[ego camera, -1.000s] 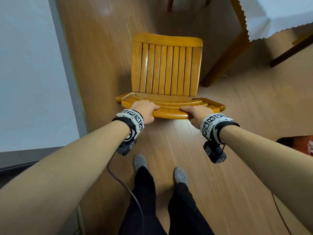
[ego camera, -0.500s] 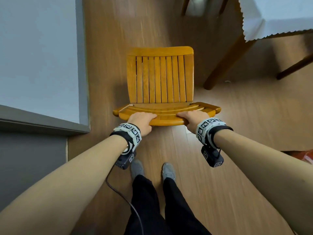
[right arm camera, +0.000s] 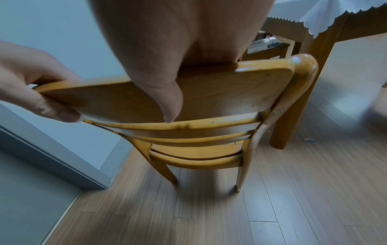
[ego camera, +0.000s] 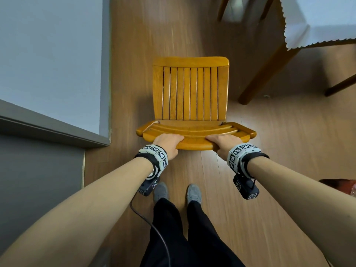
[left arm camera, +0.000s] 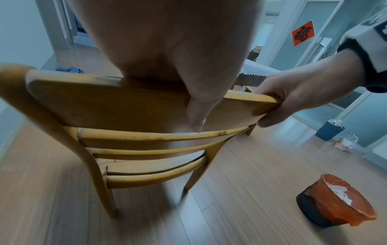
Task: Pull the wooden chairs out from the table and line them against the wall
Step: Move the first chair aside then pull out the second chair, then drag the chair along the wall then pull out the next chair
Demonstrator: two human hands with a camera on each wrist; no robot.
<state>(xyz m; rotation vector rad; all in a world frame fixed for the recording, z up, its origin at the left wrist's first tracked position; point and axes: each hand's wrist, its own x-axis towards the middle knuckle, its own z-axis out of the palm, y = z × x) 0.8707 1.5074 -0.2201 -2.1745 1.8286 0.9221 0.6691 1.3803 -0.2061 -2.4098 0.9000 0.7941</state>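
A honey-coloured wooden chair (ego camera: 190,93) with a slatted seat stands on the floor in front of me, its back towards me. My left hand (ego camera: 166,144) grips the left part of the top back rail (left arm camera: 108,102), thumb down the rear face. My right hand (ego camera: 224,143) grips the right part of the same rail (right arm camera: 230,92). Each wrist view shows the other hand curled round the rail, the right hand (left arm camera: 293,97) and the left hand (right arm camera: 35,86). The chair's rear legs (right arm camera: 243,174) reach down to the floor.
A pale wall (ego camera: 50,54) with a grey base runs along the left, close to the chair. The table (ego camera: 316,22) with a white cloth and thick wooden leg (ego camera: 264,74) stands at the upper right. An orange-lined bin (left arm camera: 339,200) sits on the floor to my right. My feet (ego camera: 177,191) are behind the chair.
The chair, held in both hands, has swung round and now sits squarer to me and parallel to the left wall. A grey wall corner has come into view at left.
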